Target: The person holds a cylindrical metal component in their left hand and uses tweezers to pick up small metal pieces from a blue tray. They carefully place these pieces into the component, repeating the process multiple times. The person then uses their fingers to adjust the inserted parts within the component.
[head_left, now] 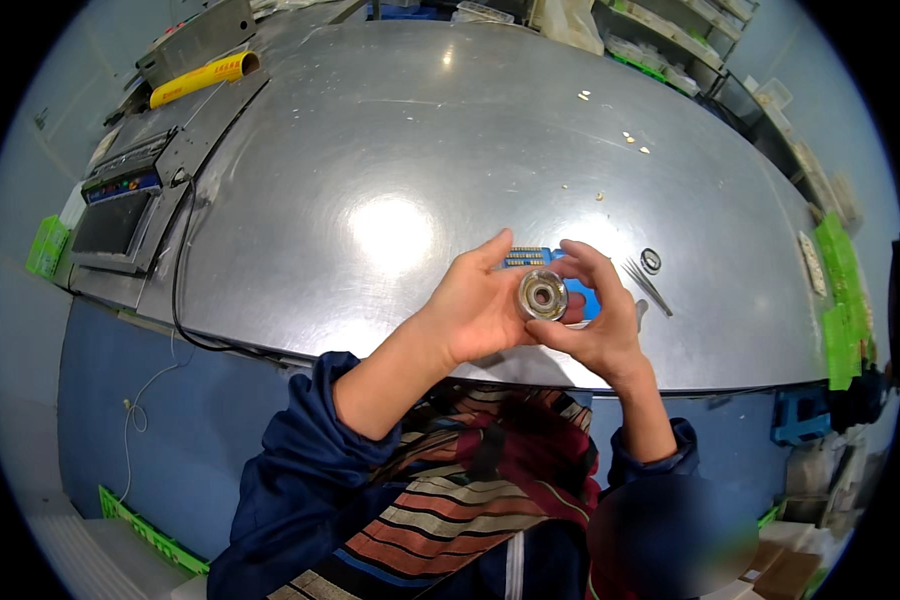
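A round metal part with a hole in its middle, like a ball bearing (543, 295), is held up over the table's near edge. The thumb and fingers of my right hand (605, 330) curl round its right side. My left hand (475, 305) is beside it, palm turned up and thumb stretched out; its other fingers are partly hidden behind the part. Beyond my hands lies a blue case (527, 256) holding rows of small brass-coloured pieces, partly covered by them. To the right, metal tweezers (650, 287) lie near a small dark-rimmed ring (651, 261).
The metal table (320, 150) carries several small pale bits (630, 137) at the far right. On the left are a dark-screened device (115, 230) with a black cable (180, 290), and a yellow tube (205, 78). Green bins (843, 300) line the right edge.
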Motion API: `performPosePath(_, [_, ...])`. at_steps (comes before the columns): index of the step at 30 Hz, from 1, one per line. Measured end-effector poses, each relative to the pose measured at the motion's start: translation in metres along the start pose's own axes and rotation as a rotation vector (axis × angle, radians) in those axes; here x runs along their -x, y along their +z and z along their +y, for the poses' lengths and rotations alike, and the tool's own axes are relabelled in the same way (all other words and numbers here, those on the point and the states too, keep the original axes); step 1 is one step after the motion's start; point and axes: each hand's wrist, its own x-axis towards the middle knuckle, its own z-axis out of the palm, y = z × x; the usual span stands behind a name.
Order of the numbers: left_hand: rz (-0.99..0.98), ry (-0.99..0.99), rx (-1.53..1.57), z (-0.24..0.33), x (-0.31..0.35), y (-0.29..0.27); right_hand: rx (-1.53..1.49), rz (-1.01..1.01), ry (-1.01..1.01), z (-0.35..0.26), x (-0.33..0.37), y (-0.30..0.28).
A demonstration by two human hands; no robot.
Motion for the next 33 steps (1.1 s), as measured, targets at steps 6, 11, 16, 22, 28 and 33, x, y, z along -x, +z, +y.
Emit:
performPosePath(6, [-0.014, 0.316, 0.083, -0.023, -0.003, 0.001, 0.074, 0.263, -0.073, 0.013, 0.001, 0.024])
performPosePath(11, [0.012, 0.202, 0.070, -0.006, -0.001, -0.003, 0.098, 0.055, 0.057, 0.000, 0.000, 0.005])
performPosePath(16, [0.101, 0.116, 0.048, 0.006, 0.001, 0.003, 0.017, -0.103, 0.085, -0.001, -0.010, -0.024])
performPosePath(22, [-0.011, 0.044, -0.016, 0.007, -0.005, -0.001, 0.000, -0.246, 0.050, -0.004, -0.020, -0.025])
performPosePath(28, [-0.037, 0.048, -0.006, 0.005, -0.006, 0.005, -0.076, -0.091, 0.068, -0.003, -0.014, -0.011])
performPosePath(33, [-0.033, 0.287, 0.029, -0.014, -0.005, 0.007, 0.038, 0.121, 0.042, 0.000, -0.016, 0.002])
